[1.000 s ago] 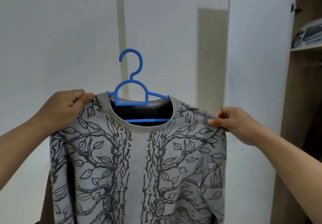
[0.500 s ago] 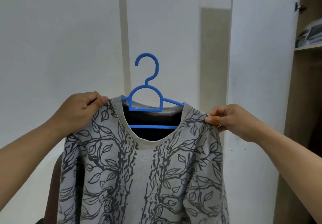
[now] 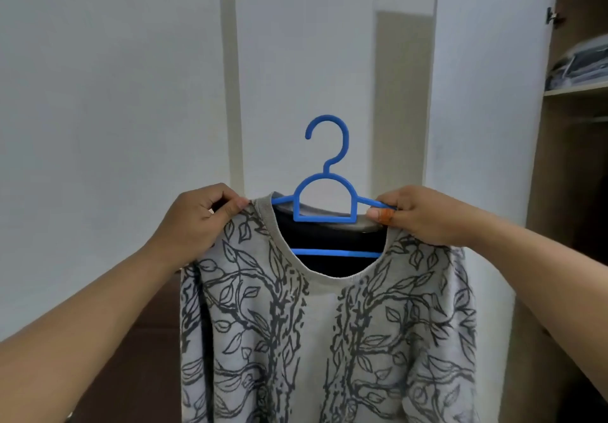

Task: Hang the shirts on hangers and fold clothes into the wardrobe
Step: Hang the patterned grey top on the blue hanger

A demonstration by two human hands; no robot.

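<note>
A grey shirt (image 3: pixel 322 340) with a dark vine-and-leaf print hangs in front of me on a blue plastic hanger (image 3: pixel 326 185). The hanger's hook rises above the collar and its lower bar shows through the neck opening. My left hand (image 3: pixel 197 222) pinches the shirt's left shoulder beside the collar. My right hand (image 3: pixel 418 215) pinches the right shoulder at the collar, over the hanger's right arm. The shirt's lower part runs out of view at the bottom.
An open white wardrobe door (image 3: pixel 487 126) stands edge-on just right of the shirt. The wooden wardrobe (image 3: pixel 572 192) lies at the far right, with folded clothes (image 3: pixel 579 64) on an upper shelf. A white wall is behind, dark furniture at the lower left.
The shirt and hanger have shifted right in view. Both hands have moved inward along the shoulders toward the collar, so the shirt hangs narrower.
</note>
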